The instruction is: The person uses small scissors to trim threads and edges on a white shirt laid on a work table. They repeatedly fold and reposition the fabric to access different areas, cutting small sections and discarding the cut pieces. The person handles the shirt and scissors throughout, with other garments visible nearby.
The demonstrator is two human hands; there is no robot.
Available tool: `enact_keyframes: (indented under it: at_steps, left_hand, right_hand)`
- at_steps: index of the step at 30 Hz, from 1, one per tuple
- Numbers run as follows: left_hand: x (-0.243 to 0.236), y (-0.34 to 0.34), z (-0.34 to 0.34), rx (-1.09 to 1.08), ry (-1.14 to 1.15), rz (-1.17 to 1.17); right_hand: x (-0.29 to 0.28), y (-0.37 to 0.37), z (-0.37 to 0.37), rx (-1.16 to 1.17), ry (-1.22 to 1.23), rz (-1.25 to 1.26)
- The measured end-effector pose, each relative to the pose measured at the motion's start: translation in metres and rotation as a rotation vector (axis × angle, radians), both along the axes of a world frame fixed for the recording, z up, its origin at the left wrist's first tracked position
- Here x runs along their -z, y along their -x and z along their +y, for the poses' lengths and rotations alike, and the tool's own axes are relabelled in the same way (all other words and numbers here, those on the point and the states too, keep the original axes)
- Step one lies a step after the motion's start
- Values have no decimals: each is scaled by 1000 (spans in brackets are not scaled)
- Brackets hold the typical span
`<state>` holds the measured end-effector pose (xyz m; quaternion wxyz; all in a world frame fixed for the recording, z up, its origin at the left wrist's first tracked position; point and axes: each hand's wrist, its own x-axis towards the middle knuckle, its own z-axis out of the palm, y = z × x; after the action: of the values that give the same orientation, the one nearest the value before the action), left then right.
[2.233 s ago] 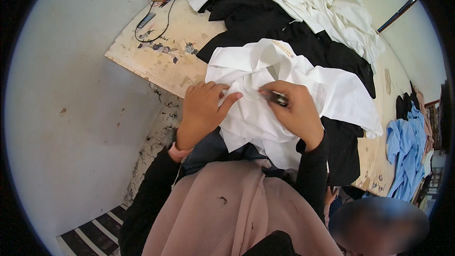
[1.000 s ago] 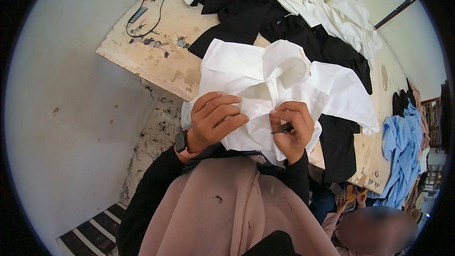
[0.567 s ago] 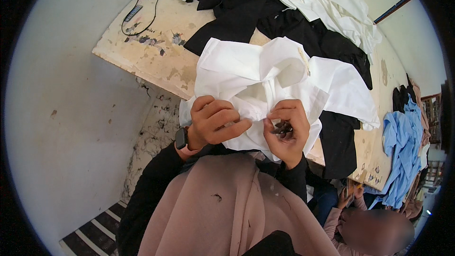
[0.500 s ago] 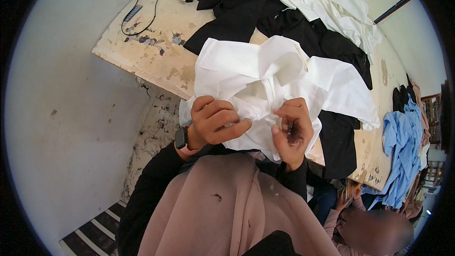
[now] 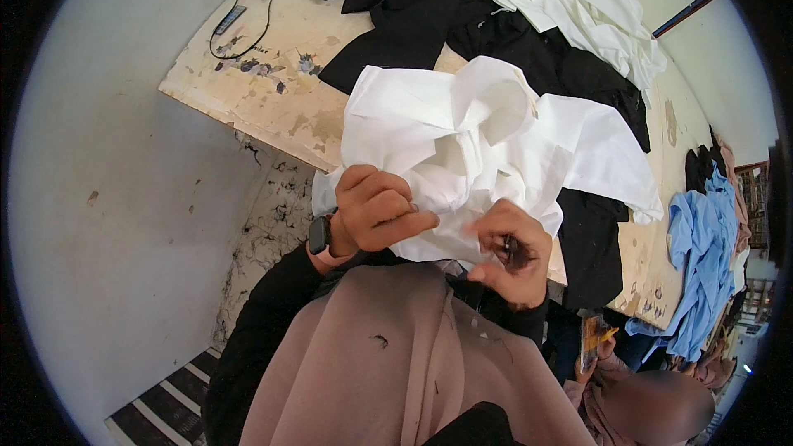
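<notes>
A white garment (image 5: 405, 116) lies bunched at the near edge of the table, partly spread over black cloth. My left hand (image 5: 376, 211) is closed on a gathered fold of it, fingers curled and knuckles up. Just right of that fold, my right hand (image 5: 519, 252) is held above the garment's lower part, with the fingers curled and the thumb tip apart from the forefinger. Something small and dark shows inside its palm, too blurred and shaded to name.
The worn wooden table (image 5: 194, 83) carries black cloth pieces (image 5: 396, 45) and a heap of white cloth (image 5: 570, 0). A looped black cable (image 5: 268, 29) lies far left. Blue garments (image 5: 702, 239) hang over the right side. Another person (image 5: 615, 396) sits lower right, holding something.
My right hand has moved down, nearer to me and slightly away from the left hand's fold. The left hand keeps its grip, shifting only a little.
</notes>
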<state>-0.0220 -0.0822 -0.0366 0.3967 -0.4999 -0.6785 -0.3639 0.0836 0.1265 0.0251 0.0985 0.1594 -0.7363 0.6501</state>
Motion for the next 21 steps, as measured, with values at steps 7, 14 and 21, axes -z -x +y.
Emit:
enact_keyframes:
  at_steps: [7,14,21]
  left_hand:
    - [-3,0,-3,-1,-16,-67]
    - [-3,-2,-2,-30,5,-40]
    - [2,-3,-6,-40,35,-32]
  right_hand:
    - [2,1,-3,410,-448,63]
    - [-5,9,-9,380,-606,179]
    - [-5,9,-10,402,-614,197]
